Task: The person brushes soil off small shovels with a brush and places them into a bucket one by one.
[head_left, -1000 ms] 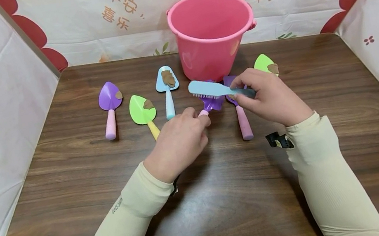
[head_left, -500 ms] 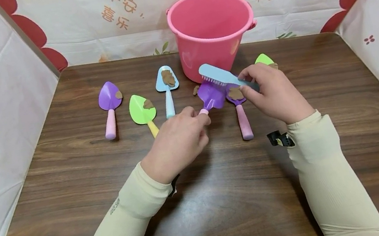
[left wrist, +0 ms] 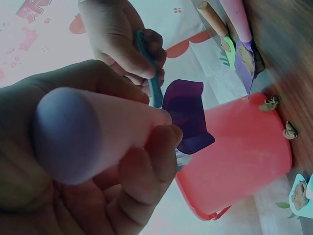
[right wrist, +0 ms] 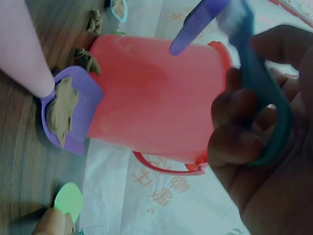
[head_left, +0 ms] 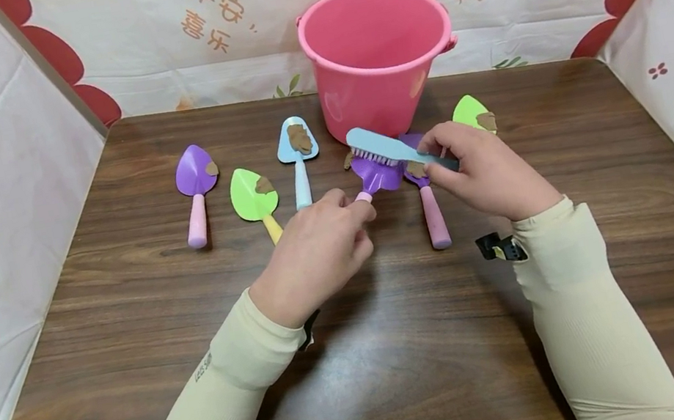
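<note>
My left hand grips the pink handle of a purple toy shovel, holding it above the table in front of the bucket. My right hand holds a light blue brush by its handle, the white bristles down against the shovel's blade. Just right of that blade lies another purple shovel with a pink handle, a brown clay-like lump in its scoop. The brush hides part of the held blade in the head view.
A pink bucket stands at the back. Brown bits lie beside it. To the left are a purple shovel, a green one and a light blue one, each with brown lumps. Another green shovel lies behind my right hand.
The brush moved up and right across the purple blade, then back left and down onto it. My left hand and the held shovel stay nearly in place.
</note>
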Demonstrator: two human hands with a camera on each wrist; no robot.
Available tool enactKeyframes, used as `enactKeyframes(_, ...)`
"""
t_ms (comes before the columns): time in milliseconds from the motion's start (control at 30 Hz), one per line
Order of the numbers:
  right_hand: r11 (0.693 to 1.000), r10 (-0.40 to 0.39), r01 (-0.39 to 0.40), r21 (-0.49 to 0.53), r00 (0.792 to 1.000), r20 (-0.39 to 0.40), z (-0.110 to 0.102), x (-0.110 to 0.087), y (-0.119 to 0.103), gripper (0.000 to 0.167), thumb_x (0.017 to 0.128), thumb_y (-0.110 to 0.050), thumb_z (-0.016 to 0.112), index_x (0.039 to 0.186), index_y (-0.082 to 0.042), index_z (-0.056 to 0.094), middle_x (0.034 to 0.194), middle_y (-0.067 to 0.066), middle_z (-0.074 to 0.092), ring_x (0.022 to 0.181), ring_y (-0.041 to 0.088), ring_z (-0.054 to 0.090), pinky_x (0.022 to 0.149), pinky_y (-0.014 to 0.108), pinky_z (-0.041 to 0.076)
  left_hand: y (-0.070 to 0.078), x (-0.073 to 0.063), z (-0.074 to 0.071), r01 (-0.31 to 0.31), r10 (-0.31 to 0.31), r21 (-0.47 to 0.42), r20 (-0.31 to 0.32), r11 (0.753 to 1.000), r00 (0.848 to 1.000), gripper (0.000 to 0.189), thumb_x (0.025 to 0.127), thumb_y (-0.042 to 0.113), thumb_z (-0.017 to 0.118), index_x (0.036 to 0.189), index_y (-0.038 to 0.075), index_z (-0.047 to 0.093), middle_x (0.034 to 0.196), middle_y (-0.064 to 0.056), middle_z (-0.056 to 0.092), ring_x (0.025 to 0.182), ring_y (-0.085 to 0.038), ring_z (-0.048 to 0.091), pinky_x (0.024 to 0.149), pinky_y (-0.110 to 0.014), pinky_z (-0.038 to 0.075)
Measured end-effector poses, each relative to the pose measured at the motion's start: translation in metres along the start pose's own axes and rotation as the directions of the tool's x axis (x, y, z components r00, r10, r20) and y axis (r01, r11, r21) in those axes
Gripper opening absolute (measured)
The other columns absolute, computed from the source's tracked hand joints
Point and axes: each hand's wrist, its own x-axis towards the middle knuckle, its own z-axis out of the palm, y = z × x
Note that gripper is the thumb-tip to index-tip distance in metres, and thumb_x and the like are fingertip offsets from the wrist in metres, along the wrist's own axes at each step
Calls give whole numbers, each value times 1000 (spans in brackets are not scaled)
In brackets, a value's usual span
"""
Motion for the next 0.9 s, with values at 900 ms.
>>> enactKeyframes(900,996,59,-63,-64,996,-68,1,1,5,12,95,-7,61,107,-4,65,100,8,60,89,24,51,75,41,41,0,0,1,-15,15,-59,0,998,1000,16,82,2,60,92,10,69,80,-4,60,68,-20,55,55,-33,45)
